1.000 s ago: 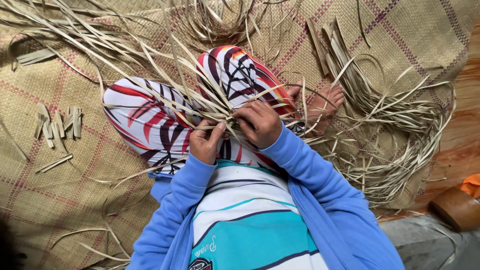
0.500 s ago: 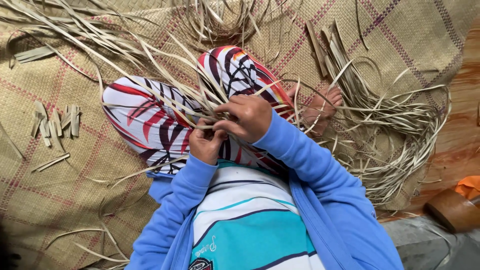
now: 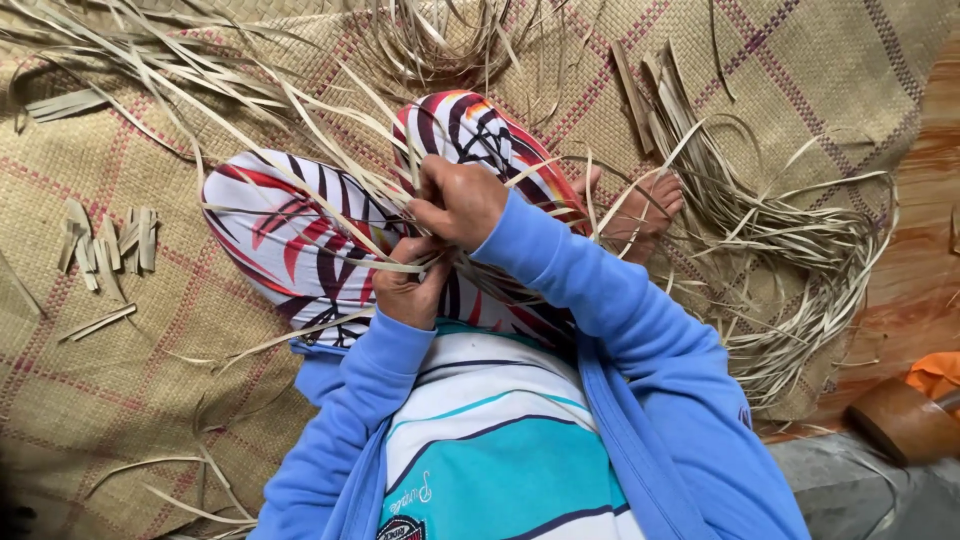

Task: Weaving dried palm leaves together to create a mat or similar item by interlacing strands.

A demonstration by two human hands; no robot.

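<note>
Shifted up and left since a second ago: right hand (image 3: 457, 203), now fisted on the dried leaf strips (image 3: 330, 200) mid-frame over the lap. Left hand (image 3: 408, 287) pinching the crossing below. Mid-weave, probably; next calls for tightening. Woven mat (image 3: 150, 380) beyond.

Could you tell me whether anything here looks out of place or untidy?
Nothing looks damaged. Loose leaf strips lie tangled across the woven mat, and short cut pieces lie scattered at its left. Both hands, left hand and right hand, grip strips over the lap.
</note>
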